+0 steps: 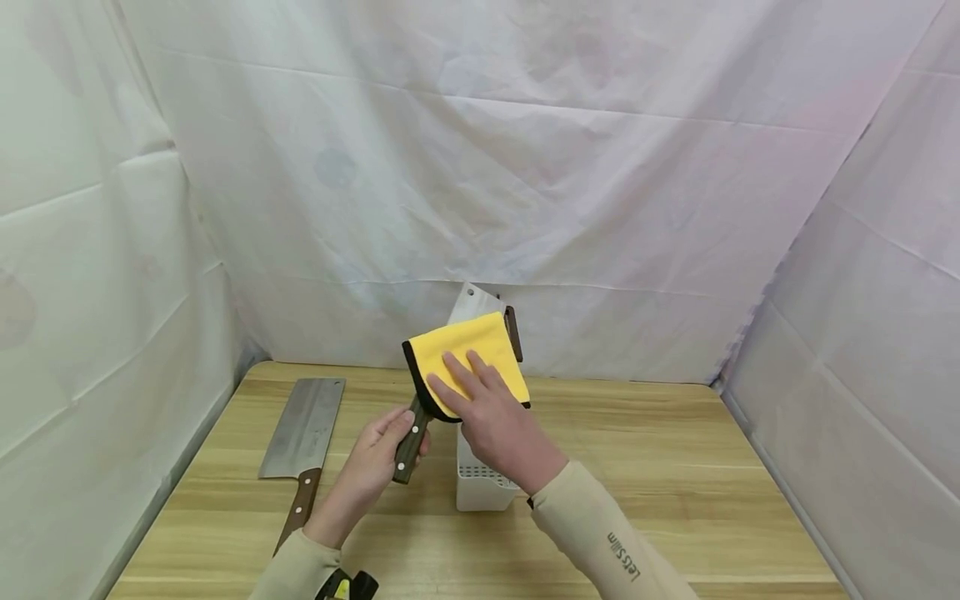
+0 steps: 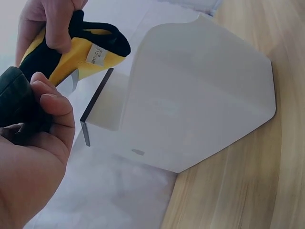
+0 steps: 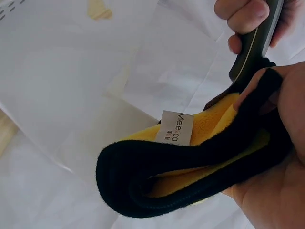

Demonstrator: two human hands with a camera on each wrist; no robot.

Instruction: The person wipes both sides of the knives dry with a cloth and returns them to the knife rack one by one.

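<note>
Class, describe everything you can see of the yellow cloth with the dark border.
The yellow cloth with the dark border looks like soft, plush microfibre, bright yellow with a black stitched edge and a small white printed label. It is folded over the blade of the raised cleaver, whose grey tip shows above it. The right hand presses it with fingers on top and thumb beneath. The left hand grips the cleaver's dark handle below it.

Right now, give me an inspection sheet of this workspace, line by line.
Surface: wooden table, bare at right.
Job's things: cleaver held up, blade wrapped in yellow cloth.
Clutter: second cleaver lying flat at left; white basket behind the hands.
Grippers: left hand grips the handle; right hand presses the cloth around the blade.
Cables: nothing seen.
Surroundings: white sheeting on three sides.
</note>
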